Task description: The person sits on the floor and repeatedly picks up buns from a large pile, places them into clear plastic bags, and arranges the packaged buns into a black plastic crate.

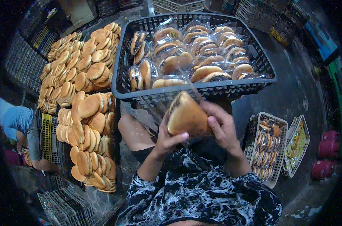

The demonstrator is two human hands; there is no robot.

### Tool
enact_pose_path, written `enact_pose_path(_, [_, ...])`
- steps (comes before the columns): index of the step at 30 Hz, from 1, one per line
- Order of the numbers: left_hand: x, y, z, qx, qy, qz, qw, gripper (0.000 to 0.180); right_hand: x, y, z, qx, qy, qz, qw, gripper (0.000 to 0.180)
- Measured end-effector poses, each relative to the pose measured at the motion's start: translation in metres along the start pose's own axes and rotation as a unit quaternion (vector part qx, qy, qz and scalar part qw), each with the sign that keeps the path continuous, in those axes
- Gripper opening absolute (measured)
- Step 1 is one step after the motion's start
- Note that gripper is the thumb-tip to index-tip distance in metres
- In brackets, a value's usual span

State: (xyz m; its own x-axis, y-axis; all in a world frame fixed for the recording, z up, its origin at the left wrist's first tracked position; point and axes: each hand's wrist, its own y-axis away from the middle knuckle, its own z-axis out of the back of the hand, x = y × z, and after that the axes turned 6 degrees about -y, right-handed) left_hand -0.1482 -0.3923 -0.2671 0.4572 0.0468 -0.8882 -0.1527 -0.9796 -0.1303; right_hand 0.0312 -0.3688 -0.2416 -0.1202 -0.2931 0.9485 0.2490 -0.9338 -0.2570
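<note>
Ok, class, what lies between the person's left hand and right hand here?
The head view shows a golden-brown bun there, held between the left hand and the right hand.

one bun (190, 117): golden-brown, smooth crust, dark filling showing at its upper left edge. stands tilted, narrower end up, gripped between left hand (168, 135) and right hand (221, 124), above the lap. can't tell if wrapped.

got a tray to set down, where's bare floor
Right of the black plastic mesh basket, dark grey floor shows bare, beyond the white plastic crates. Crowded: that basket, packed with plastic-wrapped buns, and left, heaped round golden buns.
</note>
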Motion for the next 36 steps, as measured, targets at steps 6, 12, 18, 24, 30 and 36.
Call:
enact_pose_path(6, [0.047,0.035,0.012,0.104,-0.114,0.012,0.988,0.08,-0.015,0.022,-0.009,-0.045,0.137,0.102,0.984,0.012])
enact_pose_path(12, [0.061,0.023,0.019,0.027,0.107,0.043,0.993,0.077,-0.036,0.026,-0.001,0.049,-0.268,-0.128,0.954,0.021])
enact_pose_path(18, [0.048,0.021,0.025,0.123,-0.092,0.013,0.988,0.057,-0.046,0.024,-0.005,0.11,-0.488,-0.337,0.798,0.027])
enact_pose_path(24, [0.037,0.022,0.004,-0.017,0.07,0.081,0.994,0.033,-0.047,0.02,-0.023,0.058,-0.276,-0.262,0.923,0.027])
enact_pose_path(30, [0.059,0.021,0.012,-0.001,-0.047,-0.062,0.997,0.02,-0.038,0.013,-0.012,0.112,-0.219,-0.016,0.969,0.019])
enact_pose_path(36, [0.037,0.011,-0.013,-0.112,-0.115,0.045,0.986,0.012,-0.027,0.012,-0.019,0.079,-0.199,-0.071,0.974,0.011])
